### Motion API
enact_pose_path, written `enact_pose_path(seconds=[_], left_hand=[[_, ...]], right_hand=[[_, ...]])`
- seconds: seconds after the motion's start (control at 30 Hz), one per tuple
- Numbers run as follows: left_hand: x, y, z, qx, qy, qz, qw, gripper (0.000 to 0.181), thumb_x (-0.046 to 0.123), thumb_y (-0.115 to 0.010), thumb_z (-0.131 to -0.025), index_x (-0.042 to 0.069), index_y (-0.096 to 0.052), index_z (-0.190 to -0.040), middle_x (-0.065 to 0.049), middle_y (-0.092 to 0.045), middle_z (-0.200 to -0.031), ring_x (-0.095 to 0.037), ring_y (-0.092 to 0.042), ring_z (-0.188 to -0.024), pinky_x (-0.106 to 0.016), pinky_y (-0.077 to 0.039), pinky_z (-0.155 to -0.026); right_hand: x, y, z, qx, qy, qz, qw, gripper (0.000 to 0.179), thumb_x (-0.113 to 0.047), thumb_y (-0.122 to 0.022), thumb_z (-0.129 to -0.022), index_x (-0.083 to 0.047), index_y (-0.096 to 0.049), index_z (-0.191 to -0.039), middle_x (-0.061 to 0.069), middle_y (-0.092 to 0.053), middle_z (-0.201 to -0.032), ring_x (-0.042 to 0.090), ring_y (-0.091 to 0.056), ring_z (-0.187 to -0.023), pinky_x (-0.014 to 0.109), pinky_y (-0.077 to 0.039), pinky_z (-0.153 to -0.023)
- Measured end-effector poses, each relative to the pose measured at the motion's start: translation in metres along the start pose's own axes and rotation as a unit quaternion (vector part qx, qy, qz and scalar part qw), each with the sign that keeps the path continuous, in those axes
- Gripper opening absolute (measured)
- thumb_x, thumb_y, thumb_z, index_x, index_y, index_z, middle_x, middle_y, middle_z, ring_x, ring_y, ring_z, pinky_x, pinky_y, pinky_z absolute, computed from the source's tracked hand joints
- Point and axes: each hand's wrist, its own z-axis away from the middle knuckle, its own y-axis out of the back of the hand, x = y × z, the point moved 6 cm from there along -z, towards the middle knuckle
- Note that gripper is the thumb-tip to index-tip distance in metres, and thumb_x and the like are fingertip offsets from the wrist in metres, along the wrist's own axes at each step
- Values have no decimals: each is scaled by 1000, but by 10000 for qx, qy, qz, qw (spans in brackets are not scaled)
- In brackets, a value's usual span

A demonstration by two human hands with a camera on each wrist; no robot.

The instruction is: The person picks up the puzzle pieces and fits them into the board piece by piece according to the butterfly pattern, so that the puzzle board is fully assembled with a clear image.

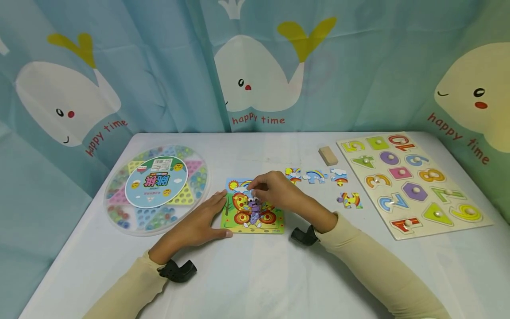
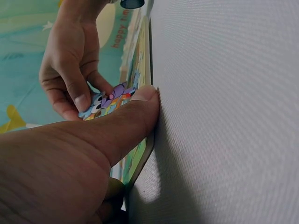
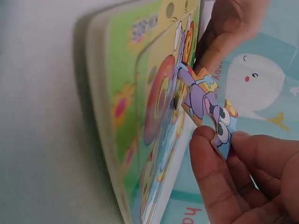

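Observation:
My right hand (image 1: 276,190) holds a jigsaw piece (image 3: 210,109) between thumb and fingers. Purple legs and a blue part with cartoon eyes show on it. The piece is tilted, its upper end raised off the butterfly puzzle board (image 1: 263,230) and its lower end close to the picture. My left hand (image 1: 201,221) lies along the left side of that board, fingertips at its left edge. In the left wrist view, the left thumb (image 2: 135,109) rests at the board's near edge, and the other left fingers are mostly hidden behind it.
Several loose jigsaw pieces (image 1: 316,177) lie to the right of the puzzle board, with a small wooden block (image 1: 328,156) behind them. A number peg board (image 1: 416,210) is at the far right. On the left sits a round marble game board (image 1: 156,181). A curtain (image 1: 175,66) hangs behind the table.

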Motion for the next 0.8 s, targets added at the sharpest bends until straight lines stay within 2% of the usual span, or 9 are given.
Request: enact_pose_path(seconds=[0.3, 0.57, 0.8], left_hand=[[-2, -1, 0, 21, -13, 29, 10000, 97, 42, -75, -84, 2, -21, -154, -9, -14, -161, -30, -12, -146, -50, -17, -115], [-1, -1, -1, 10, -55, 16, 10000, 96, 42, -75, -84, 0, -23, -153, -10, -14, -161, -30, -12, -146, -49, -17, -115], [-2, -1, -1, -9, -64, 25, 10000, 96, 42, -74, -84, 0, -23, -153, -11, -14, -161, -31, -11, -146, -49, -17, -115]], right_hand=[[1, -3, -4, -151, -53, 186, 9997, 14, -2, -66, -91, -2, -73, -104, 1, -67, -84, 11, -61, -69, 25, -51, -62], [7, -5, -9, -287, -529, 481, 9970, 18, -5, -65, -93, -1, -72, -109, 2, -69, -87, 11, -58, -65, 26, -47, -53], [10, -6, -10, -345, -632, 631, 9954, 22, -7, -66, -92, -4, -72, -113, 8, -66, -104, 13, -56, -65, 26, -47, -54]])
